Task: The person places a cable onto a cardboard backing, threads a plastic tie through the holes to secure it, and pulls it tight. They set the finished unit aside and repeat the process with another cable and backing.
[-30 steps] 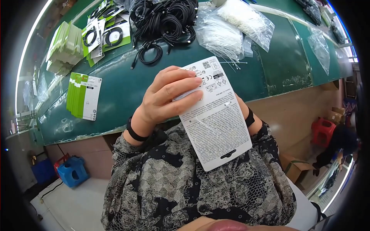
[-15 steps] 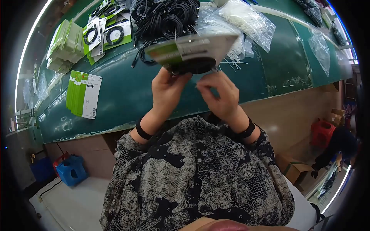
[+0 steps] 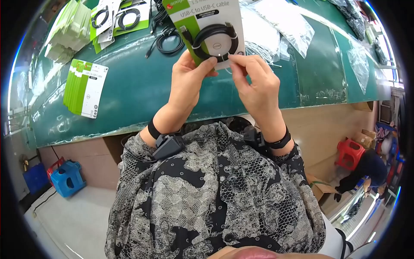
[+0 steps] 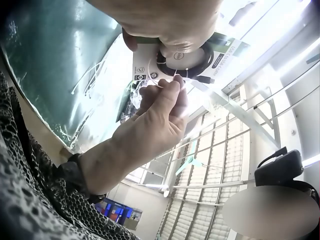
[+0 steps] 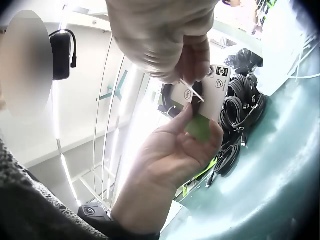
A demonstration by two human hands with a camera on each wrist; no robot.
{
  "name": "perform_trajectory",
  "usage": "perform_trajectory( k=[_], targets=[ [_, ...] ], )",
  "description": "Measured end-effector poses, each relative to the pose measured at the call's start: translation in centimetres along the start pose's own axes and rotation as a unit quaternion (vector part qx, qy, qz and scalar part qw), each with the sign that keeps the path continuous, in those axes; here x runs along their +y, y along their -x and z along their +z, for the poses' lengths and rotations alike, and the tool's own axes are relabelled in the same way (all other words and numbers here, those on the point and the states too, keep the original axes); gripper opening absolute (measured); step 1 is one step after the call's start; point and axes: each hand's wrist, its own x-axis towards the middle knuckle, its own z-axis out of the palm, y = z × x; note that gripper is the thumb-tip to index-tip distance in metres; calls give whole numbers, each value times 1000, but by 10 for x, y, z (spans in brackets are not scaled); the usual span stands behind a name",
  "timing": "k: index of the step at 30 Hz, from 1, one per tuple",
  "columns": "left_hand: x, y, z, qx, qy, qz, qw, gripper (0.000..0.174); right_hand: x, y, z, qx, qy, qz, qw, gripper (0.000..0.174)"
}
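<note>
Step in hand: we judge that a white zip tie [image 5: 192, 91] is being fastened through a retail card [image 3: 228, 17] to secure a coiled black cable [image 3: 197, 42].
USB-C card: we find it raised above the worktop [image 3: 142, 99], tilted between both hands, its printed face showing.
Left hand [image 3: 186, 82]: its grip is clamped on the card's lower edge, thumb in front against the coil's bottom.
Right hand [image 3: 258, 82]: thumb and forefinger are pinched together on the tie, with no gap we can see.
Next move: we think it calls for a steady card and a firm pull until the tie sits snug; whether its tail is threaded, we cannot tell.
Around: we see a fanned card stack [image 3: 86, 88], a taller card pile [image 3: 71, 30], a loose cable coil [image 3: 158, 43] and bagged zip ties [image 3: 282, 21].
In the way: fingers mask the tie's joint; the card hides much of the cable heap [image 5: 242, 86] from the head view.
</note>
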Motion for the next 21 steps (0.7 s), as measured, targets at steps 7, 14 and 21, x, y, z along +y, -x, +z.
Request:
perform_trajectory(
  k=[7, 14, 21],
  targets=[
    [-2, -3, -4, 0, -14, -2, 1000, 25, 8, -2, 6, -48, -22, 12, 999, 13],
    [-7, -7, -5, 17, -57, 39, 997, 26, 11, -5, 8, -85, -42, 43, 995, 11],
    [-15, -7, -9, 22, -136, 85, 987, 29, 10, -6, 9, -85, -21, 43, 995, 11]
  ],
)
